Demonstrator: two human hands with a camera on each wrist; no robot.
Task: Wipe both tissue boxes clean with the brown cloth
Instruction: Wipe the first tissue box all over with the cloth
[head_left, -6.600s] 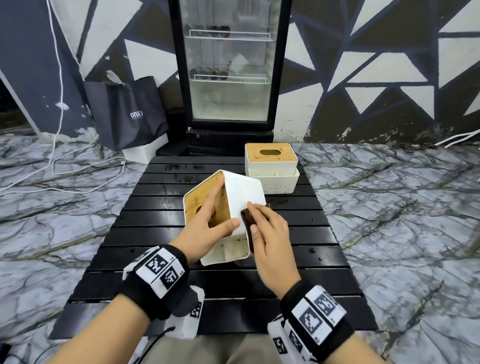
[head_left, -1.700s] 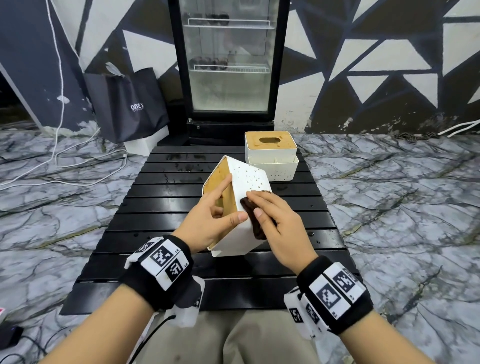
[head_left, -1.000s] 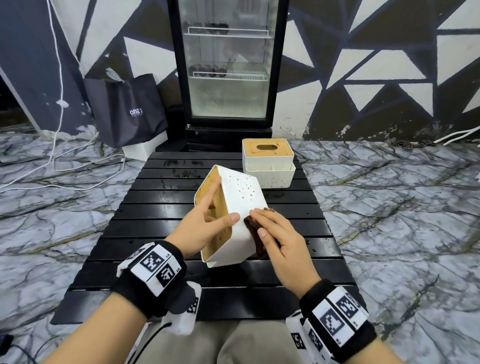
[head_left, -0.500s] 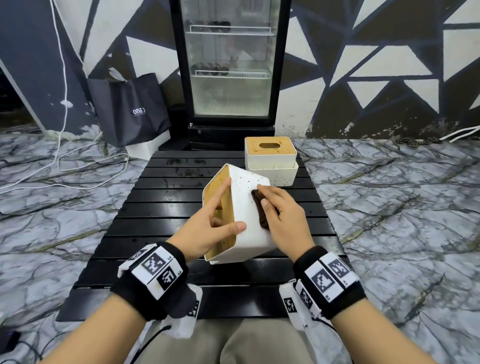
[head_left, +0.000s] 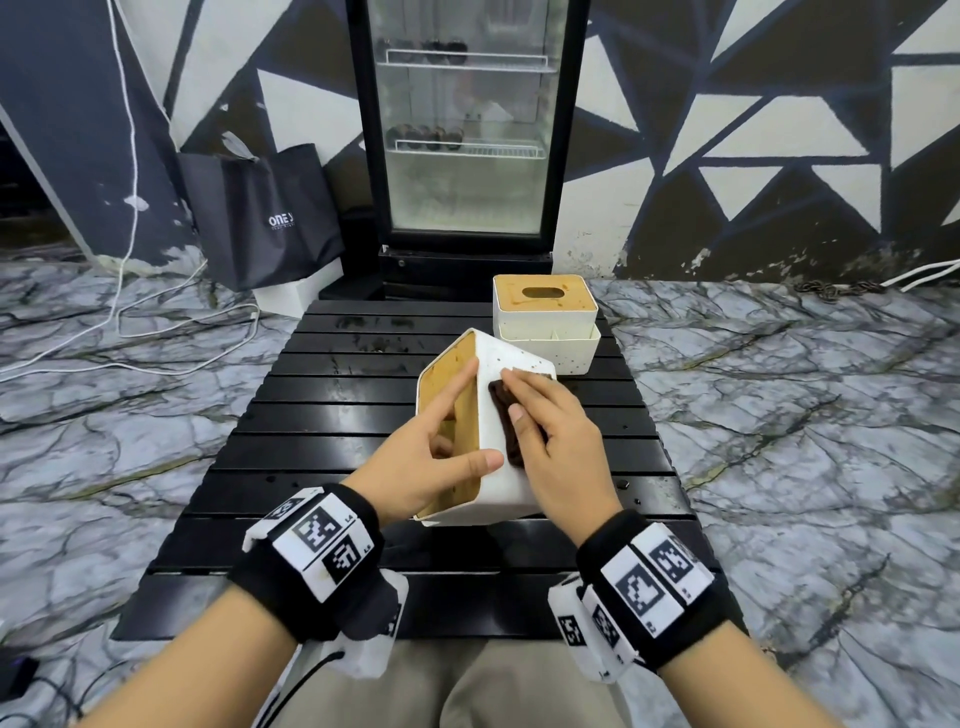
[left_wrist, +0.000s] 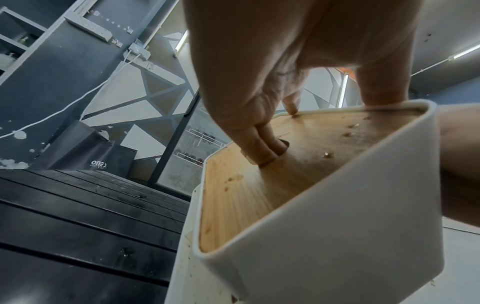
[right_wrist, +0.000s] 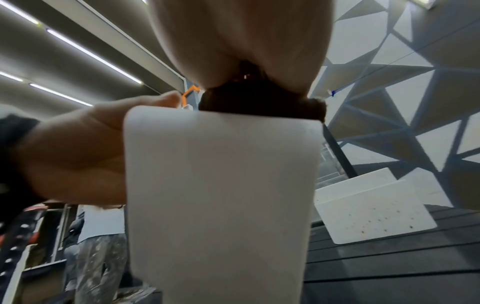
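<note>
A white tissue box (head_left: 506, 488) with a wooden lid (head_left: 447, 415) stands tilted on the black slatted table (head_left: 322, 426), lid facing left. My left hand (head_left: 470, 415) grips it. Two fingers (left_wrist: 262, 152) hook into the lid's slot and the thumb lies on the white side (left_wrist: 337, 246). My right hand (head_left: 524, 400) lies flat on that side and presses the brown cloth (head_left: 503, 426) against it. In the right wrist view the cloth (right_wrist: 259, 100) sits under the palm at the top of the box (right_wrist: 221, 195). The second tissue box (head_left: 543, 312) stands upright behind, its front speckled (right_wrist: 369, 211).
A glass-door fridge (head_left: 462, 145) stands past the table's far end, with a black shopping bag (head_left: 265, 218) to its left. White cables (head_left: 156, 332) trail over the marble floor. Small dark crumbs lie on the far slats (head_left: 374, 338).
Over the last second my right hand slid the cloth up the white side from near its lower edge. The left hand kept its grip and the box stayed tilted.
</note>
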